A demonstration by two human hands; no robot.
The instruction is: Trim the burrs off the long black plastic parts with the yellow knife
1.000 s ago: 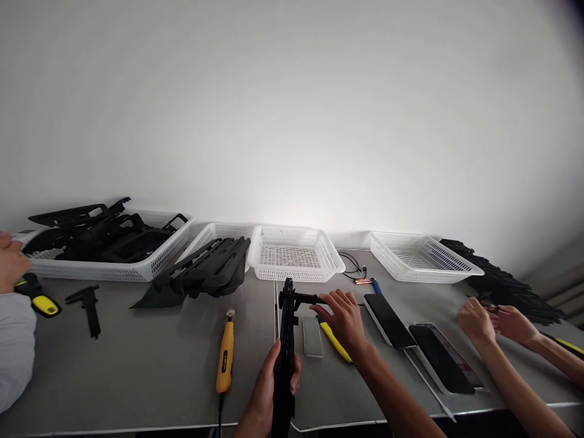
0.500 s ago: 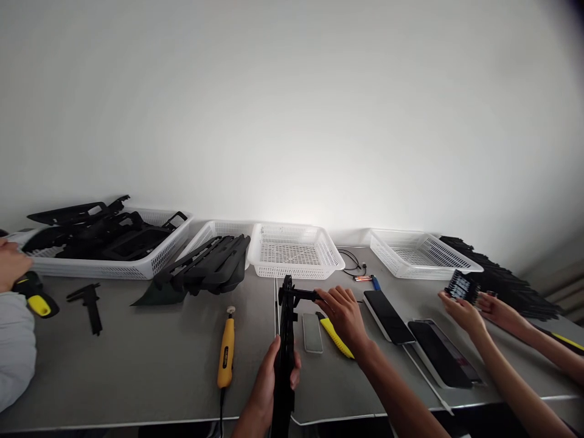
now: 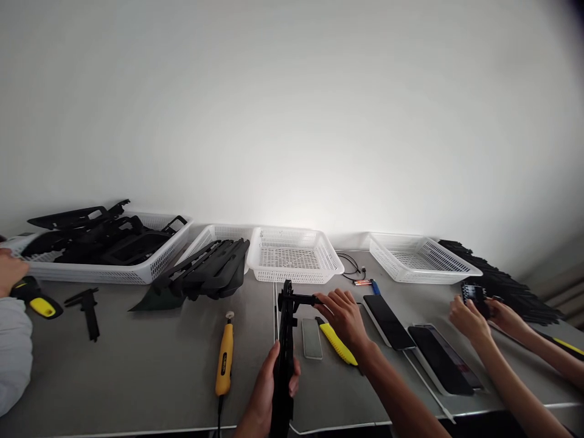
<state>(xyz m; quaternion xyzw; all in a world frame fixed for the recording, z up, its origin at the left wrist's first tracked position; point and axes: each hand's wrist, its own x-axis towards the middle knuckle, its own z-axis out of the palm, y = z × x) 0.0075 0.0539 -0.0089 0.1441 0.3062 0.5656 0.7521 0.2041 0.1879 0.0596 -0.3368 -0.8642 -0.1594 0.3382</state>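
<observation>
My left hand [image 3: 263, 386] is closed around a long black plastic part [image 3: 283, 371], held on edge and pointing away from me. My right hand [image 3: 343, 316] grips a black caliper [image 3: 305, 299] by its beam. Its jaws meet the part near the far end; whether they press on both sides I cannot tell. Beneath my right hand lie a yellow utility knife [image 3: 336, 344] and a small grey rectangular block [image 3: 312, 339]. Left of my left hand is a yellow corded rotary tool [image 3: 225, 359].
White baskets line the wall: one with black parts [image 3: 171, 258], one bare inside [image 3: 326, 267], another [image 3: 396, 271] farther right. A second caliper [image 3: 90, 311] lies left. Phone-like devices [image 3: 390, 322] and a stack of black parts [image 3: 506, 289] are right. Co-workers' hands [image 3: 469, 319] flank me.
The view has tilted slightly upward. My hands keep nearly the same hold, caliper against the part. The right co-worker's hands have moved rightward and turned the small black piece.
</observation>
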